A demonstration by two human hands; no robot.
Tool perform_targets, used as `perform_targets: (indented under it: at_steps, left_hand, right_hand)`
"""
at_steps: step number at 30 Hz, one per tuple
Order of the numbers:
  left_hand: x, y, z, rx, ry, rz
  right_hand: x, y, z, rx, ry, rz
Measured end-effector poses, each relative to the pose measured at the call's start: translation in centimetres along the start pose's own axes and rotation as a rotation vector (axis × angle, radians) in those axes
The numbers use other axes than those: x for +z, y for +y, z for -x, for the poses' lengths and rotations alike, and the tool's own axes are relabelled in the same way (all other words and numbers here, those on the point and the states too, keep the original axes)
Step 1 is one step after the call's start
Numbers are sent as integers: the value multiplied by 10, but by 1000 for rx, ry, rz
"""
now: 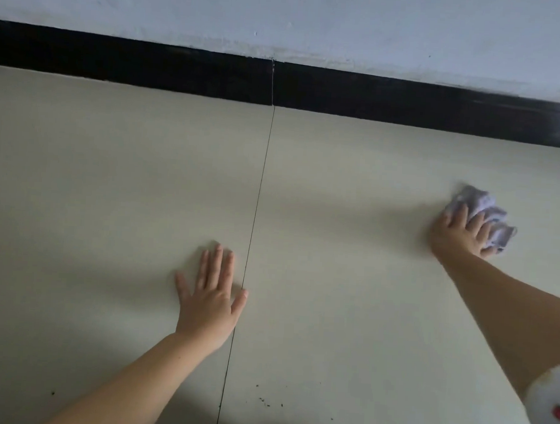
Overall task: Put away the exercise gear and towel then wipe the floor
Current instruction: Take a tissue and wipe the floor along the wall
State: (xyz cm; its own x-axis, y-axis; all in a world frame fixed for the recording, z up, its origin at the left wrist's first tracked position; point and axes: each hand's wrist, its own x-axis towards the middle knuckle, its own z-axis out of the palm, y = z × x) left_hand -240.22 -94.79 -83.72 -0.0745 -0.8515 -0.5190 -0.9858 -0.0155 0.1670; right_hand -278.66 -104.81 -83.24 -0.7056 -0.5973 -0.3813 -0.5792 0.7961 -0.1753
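Crumpled pale cloth (pixel 481 219) on the cream tile floor (pixel 111 186), far right, near the black baseboard (pixel 150 65). Your right hand (pixel 462 234) presses on it, fingers spread over the wad, cloth bunched out past the fingertips. Your left hand (pixel 209 299) lies well apart from it, flat and open, palm down, thumb touching the grout line (pixel 256 210). Dark specks (pixel 265 400) sit near you, right of that line.

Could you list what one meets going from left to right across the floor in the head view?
Left hand flat on the floor tile → tile seam → dark specks → right hand → crumpled cloth under its fingers.
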Motion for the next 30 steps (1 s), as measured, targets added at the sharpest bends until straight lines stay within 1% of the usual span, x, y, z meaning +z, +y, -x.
perform_targets:
  at_steps: [1, 2, 3, 5, 6, 8, 10, 11, 12, 13, 14, 15, 18, 20, 22, 23, 24, 25, 27, 28, 30]
  left_hand:
    - [1, 1, -1, 3, 24, -10]
    - [0, 3, -3, 3, 46, -17]
    - [-1, 4, -7, 1, 40, -35]
    - [-3, 9, -16, -9, 28, -39]
    - [-6, 13, -22, -26, 29, -26]
    - [-14, 22, -34, -65, 39, 4]
    - [-20, 33, -44, -129, 42, 72]
    - [-22, 36, -49, -175, 38, 116]
    - [-22, 38, -53, -211, 34, 156]
    - [-22, 38, -55, -229, 33, 181]
    - [-21, 38, -55, -229, 37, 186]
    - [-19, 36, -55, -219, 42, 180]
    - [-17, 34, -55, -194, 23, 160]
    - [-20, 33, -55, -189, -12, 159]
    - [-23, 33, -54, -180, -59, 168]
    - [-23, 33, -54, -175, -72, 174]
    - [-24, 32, -54, -174, -82, 179]
    - [-24, 32, -54, -175, -91, 181]
    - [-25, 32, -53, -177, -97, 185]
    - [-25, 32, -52, -180, -95, 185]
    - [-27, 34, -52, -185, -89, 178]
  right_hand:
    - [3, -9, 5, 68, -11, 8]
    - [11, -21, 11, 65, -3, 22]
    - [22, -35, 22, -7, 19, 42]
    - [47, -65, 51, -292, 49, 113]
    - [61, -80, 72, -467, 22, 179]
    - [84, -111, 118, -832, -123, 327]
    - [94, -131, 143, -1146, -245, 426]
    - [92, -136, 142, -1269, -253, 462]
    - [91, -137, 131, -1344, -223, 504]
    - [86, -135, 115, -1352, -166, 520]
    - [79, -128, 95, -1262, -114, 508]
    - [68, -118, 73, -1087, -98, 461]
    - [23, -71, 14, -494, -44, 193]
    - [2, -49, -7, -162, 3, 46]
    - [-3, -51, -13, 82, 6, -36]
    - [4, -61, -12, 123, 21, -29]
    - [14, -76, -5, 87, 33, 15]
    - [26, -95, 5, -19, 39, 73]
    - [58, -143, 44, -297, 18, 134]
    - [75, -167, 71, -486, -31, 185]
    - [102, -205, 126, -933, -148, 333]
